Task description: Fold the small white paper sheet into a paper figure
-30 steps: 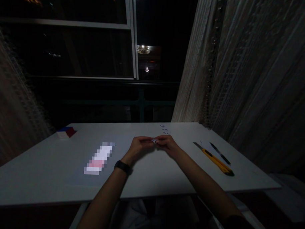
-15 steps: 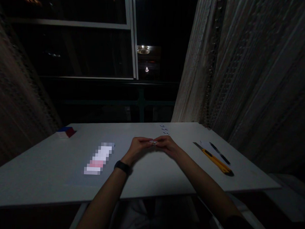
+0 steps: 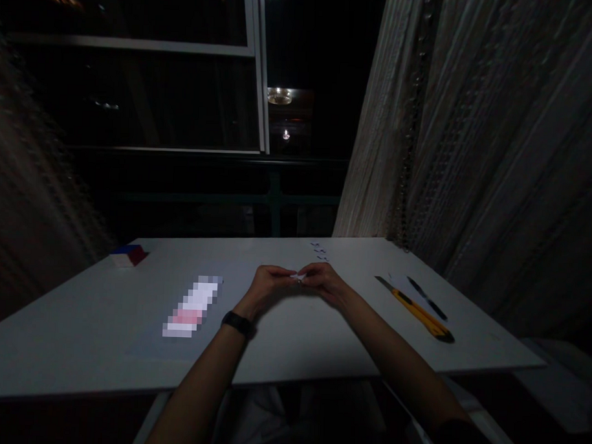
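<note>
Over the middle of the white table (image 3: pixel 281 357), my left hand (image 3: pixel 268 282) and my right hand (image 3: pixel 327 282) meet at the fingertips. Between them they pinch a small whitish piece (image 3: pixel 298 277), perhaps folded paper; its exact kind is too small and dim to make out. The fingers of both hands are closed on it and cover most of it. Just beyond my hands, a short row of small dark-blue and white bits (image 3: pixel 319 251) lies on the tabletop. My left wrist wears a dark band (image 3: pixel 237 322).
To the right lie a yellow utility knife (image 3: pixel 416 312) with its blade out and a dark pen (image 3: pixel 427 298) on a pale slip. On the left are a bright, pixelated phone-like rectangle (image 3: pixel 193 306) and a blue, white and red cube (image 3: pixel 128 256). Curtains (image 3: pixel 376 140) flank the dark window.
Both hands stay in nearly the same place. The fingertips shift slightly on the small whitish piece, and a little more of it shows between them.
</note>
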`<state>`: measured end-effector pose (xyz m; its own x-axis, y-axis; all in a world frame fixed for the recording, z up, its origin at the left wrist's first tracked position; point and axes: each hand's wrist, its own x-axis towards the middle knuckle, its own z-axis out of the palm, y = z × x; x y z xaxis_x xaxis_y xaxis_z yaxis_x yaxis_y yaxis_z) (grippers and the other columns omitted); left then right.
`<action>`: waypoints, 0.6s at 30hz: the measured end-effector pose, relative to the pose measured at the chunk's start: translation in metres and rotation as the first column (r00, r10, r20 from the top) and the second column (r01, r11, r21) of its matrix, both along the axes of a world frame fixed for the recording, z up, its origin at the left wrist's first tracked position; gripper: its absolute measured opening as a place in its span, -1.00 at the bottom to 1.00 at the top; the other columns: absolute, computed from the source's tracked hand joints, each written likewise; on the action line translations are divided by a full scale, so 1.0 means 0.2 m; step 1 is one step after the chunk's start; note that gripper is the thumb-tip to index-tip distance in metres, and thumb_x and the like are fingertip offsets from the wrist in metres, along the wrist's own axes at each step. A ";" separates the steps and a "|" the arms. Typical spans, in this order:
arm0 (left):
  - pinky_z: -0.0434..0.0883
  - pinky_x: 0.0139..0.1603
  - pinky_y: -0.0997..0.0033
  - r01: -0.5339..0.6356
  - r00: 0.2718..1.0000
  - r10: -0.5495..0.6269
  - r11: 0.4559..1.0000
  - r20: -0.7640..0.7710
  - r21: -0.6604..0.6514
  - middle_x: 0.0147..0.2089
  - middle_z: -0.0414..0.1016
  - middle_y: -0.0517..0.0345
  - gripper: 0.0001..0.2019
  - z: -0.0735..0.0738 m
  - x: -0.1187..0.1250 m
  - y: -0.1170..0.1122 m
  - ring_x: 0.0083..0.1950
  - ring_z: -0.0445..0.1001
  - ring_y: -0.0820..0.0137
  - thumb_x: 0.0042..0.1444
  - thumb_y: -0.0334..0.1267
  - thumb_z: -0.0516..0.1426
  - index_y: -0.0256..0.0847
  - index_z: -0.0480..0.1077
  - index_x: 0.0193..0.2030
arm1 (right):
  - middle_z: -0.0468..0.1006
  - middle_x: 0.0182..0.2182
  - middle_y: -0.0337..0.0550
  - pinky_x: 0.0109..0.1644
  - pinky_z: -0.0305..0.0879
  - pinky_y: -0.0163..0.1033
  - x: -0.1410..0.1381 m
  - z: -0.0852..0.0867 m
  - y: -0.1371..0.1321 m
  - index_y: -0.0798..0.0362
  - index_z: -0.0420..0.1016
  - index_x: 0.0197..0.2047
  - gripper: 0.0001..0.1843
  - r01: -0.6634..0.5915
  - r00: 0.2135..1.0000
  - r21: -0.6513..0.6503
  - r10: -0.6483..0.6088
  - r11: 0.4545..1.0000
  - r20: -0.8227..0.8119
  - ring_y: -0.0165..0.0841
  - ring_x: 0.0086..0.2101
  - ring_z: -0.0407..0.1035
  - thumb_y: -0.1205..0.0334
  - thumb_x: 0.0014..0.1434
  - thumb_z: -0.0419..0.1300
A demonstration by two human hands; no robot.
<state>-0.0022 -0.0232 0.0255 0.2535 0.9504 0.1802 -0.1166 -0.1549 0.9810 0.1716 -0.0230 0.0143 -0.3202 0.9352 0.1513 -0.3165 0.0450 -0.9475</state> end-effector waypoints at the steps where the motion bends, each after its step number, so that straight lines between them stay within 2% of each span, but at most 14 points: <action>1: 0.37 -0.34 0.36 -0.005 1.000 0.005 1.000 -0.005 0.000 -0.48 0.54 0.00 -0.72 0.00 0.00 0.00 -0.45 0.46 0.35 -0.41 -0.28 0.36 -0.34 0.54 -0.46 | 0.51 -0.59 -0.22 -0.38 0.30 -0.29 0.00 0.01 0.00 0.11 0.57 -0.42 -0.69 -0.006 1.000 0.003 0.006 1.000 0.002 -0.42 -0.55 0.38 0.37 -0.39 0.36; 6: 0.36 -0.35 0.38 -0.001 1.000 0.001 1.000 0.008 -0.017 -0.50 0.53 0.02 -0.71 0.00 0.00 0.00 -0.46 0.45 0.37 -0.45 -0.30 0.37 -0.34 0.54 -0.47 | 0.47 -0.66 -0.28 -0.46 0.20 -0.34 0.00 0.03 -0.02 0.09 0.57 -0.31 -0.60 -0.026 0.999 0.003 0.026 1.000 0.032 -0.48 -0.61 0.30 0.40 -0.37 0.34; 11: 0.36 -0.33 0.41 0.121 0.988 -0.118 0.992 0.096 -0.026 -0.45 0.52 -0.02 -0.68 0.01 -0.01 -0.01 -0.41 0.45 0.38 -0.22 -0.12 0.28 -0.38 0.51 -0.41 | 0.52 -0.58 -0.23 -0.38 0.22 -0.29 0.01 0.02 -0.01 0.09 0.58 -0.34 -0.63 -0.014 0.998 0.056 0.011 0.998 0.060 -0.44 -0.54 0.35 0.35 -0.36 0.36; 15: 0.34 -0.40 0.46 0.075 0.993 -0.070 0.996 0.096 -0.055 -0.49 0.51 0.05 -0.60 0.01 -0.01 0.00 -0.46 0.45 0.41 -0.21 -0.13 0.28 -0.35 0.45 -0.23 | 0.50 -0.58 -0.22 -0.46 0.16 -0.31 0.01 0.00 0.01 0.11 0.58 -0.38 -0.67 0.034 0.983 0.152 -0.061 0.988 0.175 -0.45 -0.56 0.30 0.28 -0.36 0.38; 18: 0.32 -0.44 0.47 0.071 0.995 -0.066 0.995 0.074 -0.065 -0.54 0.50 0.07 -0.56 0.00 -0.01 0.00 -0.50 0.45 0.42 -0.23 -0.16 0.30 -0.33 0.39 -0.19 | 0.47 -0.62 -0.23 -0.51 0.14 -0.33 0.01 -0.02 0.02 0.13 0.57 -0.34 -0.62 0.017 0.971 0.192 -0.062 0.981 0.231 -0.47 -0.60 0.27 0.23 -0.34 0.39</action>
<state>-0.0041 -0.0231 0.0256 0.3072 0.9419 0.1361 -0.1954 -0.0775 0.9777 0.1741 -0.0191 0.0110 -0.3311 0.9098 0.2502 -0.0805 0.2370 -0.9682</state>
